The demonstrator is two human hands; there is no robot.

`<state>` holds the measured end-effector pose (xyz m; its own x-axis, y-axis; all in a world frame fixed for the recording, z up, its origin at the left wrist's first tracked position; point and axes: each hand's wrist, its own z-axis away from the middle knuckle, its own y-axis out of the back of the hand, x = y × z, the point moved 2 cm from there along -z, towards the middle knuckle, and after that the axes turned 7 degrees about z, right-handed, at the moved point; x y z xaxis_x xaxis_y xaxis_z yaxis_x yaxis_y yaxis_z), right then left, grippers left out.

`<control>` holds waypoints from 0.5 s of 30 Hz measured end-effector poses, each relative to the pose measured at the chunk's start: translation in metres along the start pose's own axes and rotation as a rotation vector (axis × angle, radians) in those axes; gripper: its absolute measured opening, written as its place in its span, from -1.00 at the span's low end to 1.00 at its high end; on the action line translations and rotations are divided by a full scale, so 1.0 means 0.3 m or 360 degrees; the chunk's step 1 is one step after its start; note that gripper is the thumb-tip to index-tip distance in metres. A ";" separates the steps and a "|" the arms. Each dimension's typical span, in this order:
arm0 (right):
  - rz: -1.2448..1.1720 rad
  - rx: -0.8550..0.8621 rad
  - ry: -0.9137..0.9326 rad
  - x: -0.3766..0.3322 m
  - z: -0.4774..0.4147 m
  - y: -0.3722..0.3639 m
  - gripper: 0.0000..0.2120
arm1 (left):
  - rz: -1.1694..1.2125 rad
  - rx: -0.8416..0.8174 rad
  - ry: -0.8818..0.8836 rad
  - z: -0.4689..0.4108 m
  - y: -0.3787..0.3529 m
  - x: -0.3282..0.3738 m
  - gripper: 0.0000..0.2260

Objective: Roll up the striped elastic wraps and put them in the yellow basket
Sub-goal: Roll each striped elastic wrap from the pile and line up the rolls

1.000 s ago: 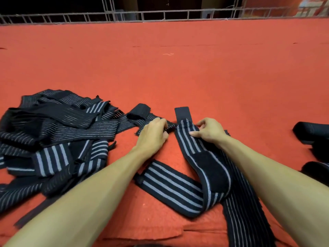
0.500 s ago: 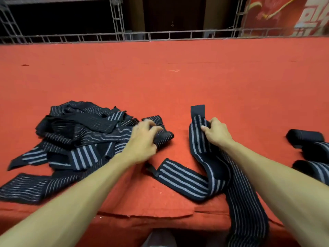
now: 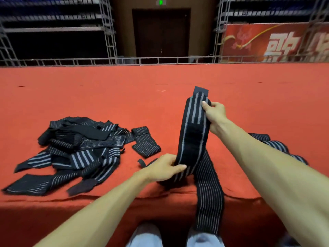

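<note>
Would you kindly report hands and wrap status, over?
Left hand grips striped wrap low, right hand pinches its top. Held up, unrolled, tail hanging off red surface. Loose pile at left, clear of hands. Basket not in view.

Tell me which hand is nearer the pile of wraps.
Left. The left hand holds a wrap just right of the pile; the right hand grips it higher up, farther right.

Bare forearms (image 3: pixel 99 207), left hand (image 3: pixel 163 168), right hand (image 3: pixel 216 113), pale grey trousers (image 3: pixel 145 236)

One head-worn camera faces forward and down, close above left hand (image 3: pixel 164 169) and right hand (image 3: pixel 215 113); red platform (image 3: pixel 106 97) stretches beyond the fingers (image 3: pixel 204 104).
</note>
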<state>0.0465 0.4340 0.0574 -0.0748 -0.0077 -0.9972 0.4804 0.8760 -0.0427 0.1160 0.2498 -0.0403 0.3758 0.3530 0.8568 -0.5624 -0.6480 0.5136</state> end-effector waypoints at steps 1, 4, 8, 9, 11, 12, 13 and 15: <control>-0.0078 0.0011 -0.0025 -0.022 0.011 0.013 -0.83 | 0.0068 0.0087 0.0005 -0.006 0.046 0.002 -0.92; -0.0281 -0.0016 -0.0111 -0.083 0.053 0.039 -0.93 | 0.0232 0.0277 0.0028 0.013 0.101 0.105 -0.89; -0.0478 -0.0151 -0.0150 -0.139 0.108 0.031 -0.83 | 0.0633 0.0322 0.0013 0.027 0.164 0.216 -0.89; -0.0491 -0.0187 -0.0143 -0.146 0.120 0.021 -0.83 | 0.0735 0.0320 0.0018 0.030 0.180 0.235 -0.90; -0.0441 -0.0237 -0.0110 -0.150 0.136 -0.004 -0.81 | 0.0901 0.0267 0.0037 0.040 0.200 0.258 -0.88; -0.0394 -0.0257 -0.0086 -0.146 0.137 -0.020 -0.81 | 0.0955 0.0217 0.0046 0.044 0.206 0.259 -0.87; -0.0350 -0.0285 -0.0066 -0.140 0.137 -0.038 -0.79 | 0.1005 0.0175 0.0081 0.051 0.210 0.255 -0.86; -0.0218 -0.0328 -0.0038 -0.115 0.127 -0.077 -0.74 | 0.1014 0.0115 0.0170 0.064 0.215 0.220 -0.86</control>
<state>0.0713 0.3958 0.0904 -0.1049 -0.1426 -0.9842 0.2784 0.9459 -0.1667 0.1186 0.2183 0.0485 -0.0927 -0.0527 0.9943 -0.5987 -0.7950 -0.0980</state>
